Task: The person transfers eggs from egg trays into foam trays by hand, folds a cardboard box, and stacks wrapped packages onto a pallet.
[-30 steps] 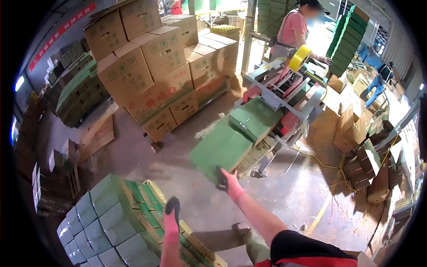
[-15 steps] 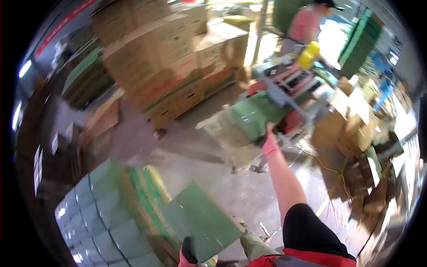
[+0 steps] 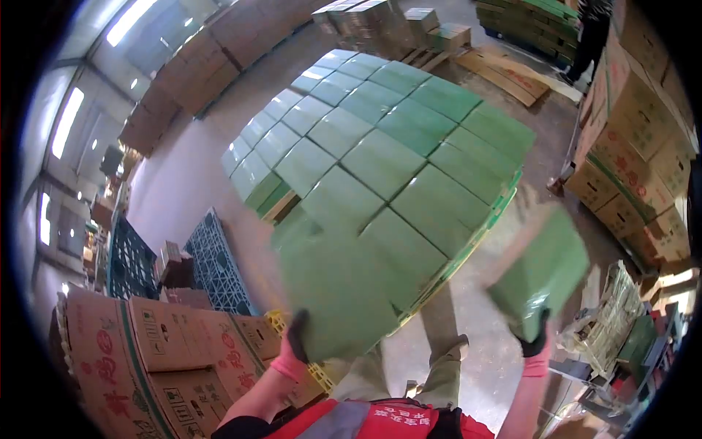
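My left hand (image 3: 296, 344), in a dark-palmed pink glove, grips the near left edge of a green box (image 3: 336, 293), which is blurred and overlaps the near part of a stack of green boxes (image 3: 380, 164). On the right, my right hand (image 3: 537, 340) is closed on the lower end of a second green box (image 3: 545, 267), held tilted and apart from the stack. The stacked boxes lie side by side in rows. Both sets of fingers are partly hidden by the boxes.
Brown cartons (image 3: 183, 358) stand at lower left, beside blue plastic pallets (image 3: 219, 260). More cartons (image 3: 629, 154) are piled at right, above a machine (image 3: 647, 366) at the lower right edge. A person (image 3: 591, 36) stands at upper right. Flat cardboard (image 3: 504, 73) lies on the floor.
The view has swung left from the taping machine to the stack. My right hand has lifted a box off the machine's end; my left hand has moved its box over the stack.
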Available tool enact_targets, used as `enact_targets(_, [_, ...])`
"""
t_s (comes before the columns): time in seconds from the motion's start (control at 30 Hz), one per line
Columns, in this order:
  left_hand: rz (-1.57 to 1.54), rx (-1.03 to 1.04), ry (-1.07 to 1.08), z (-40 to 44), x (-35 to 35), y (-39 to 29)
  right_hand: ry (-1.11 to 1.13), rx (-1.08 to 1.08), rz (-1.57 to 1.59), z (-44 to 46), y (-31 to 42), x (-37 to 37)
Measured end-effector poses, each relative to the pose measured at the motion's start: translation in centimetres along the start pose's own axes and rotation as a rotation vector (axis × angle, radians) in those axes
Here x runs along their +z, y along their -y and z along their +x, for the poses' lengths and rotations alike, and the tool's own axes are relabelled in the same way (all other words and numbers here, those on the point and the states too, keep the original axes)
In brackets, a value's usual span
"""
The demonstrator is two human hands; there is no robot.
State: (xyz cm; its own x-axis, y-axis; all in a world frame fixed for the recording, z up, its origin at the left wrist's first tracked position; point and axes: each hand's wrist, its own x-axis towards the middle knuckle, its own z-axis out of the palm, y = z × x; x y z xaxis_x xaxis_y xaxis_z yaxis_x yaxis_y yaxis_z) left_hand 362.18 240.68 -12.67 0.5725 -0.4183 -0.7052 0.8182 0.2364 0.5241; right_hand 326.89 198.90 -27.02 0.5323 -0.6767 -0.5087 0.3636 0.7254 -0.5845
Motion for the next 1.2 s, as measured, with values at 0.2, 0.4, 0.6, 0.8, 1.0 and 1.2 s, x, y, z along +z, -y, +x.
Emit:
enact_targets(0.2, [-0.064, 0.534, -0.069, 9.2, -13.5, -17.2, 0.463, 0.444, -0.351, -4.9, -14.8, 24.7])
enact_targets(0.4, [-0.101, 0.476, 0.102, 24.2, -19.6, -28.4, 0.458, 0.65, -0.637, 0.1, -32.2, 35.9])
enact_targets(0.6, [0.427, 0.392, -0.406, 33.1, -19.7, -29.3, 0.237, -0.403, -1.656, 4.3, -39.8, 44.9])
enact_targets(0.8, [0.3, 0.204, -0.228, 25.2, -22.8, -18.0, 0.031, 0.204, -1.028, -0.2, -45.5, 35.4])
enact_targets(1.0, [0.287, 0.278, -0.44, 34.2, -23.7, -15.2, 0.459, 0.176, -1.07, 1.9, -46.0, 38.7])
enact_targets(1.2, [0.371, 0.21, -0.047, 36.3, -25.1, -18.4, 0.534, -0.057, -1.105, 0.5, -30.0, 34.7])
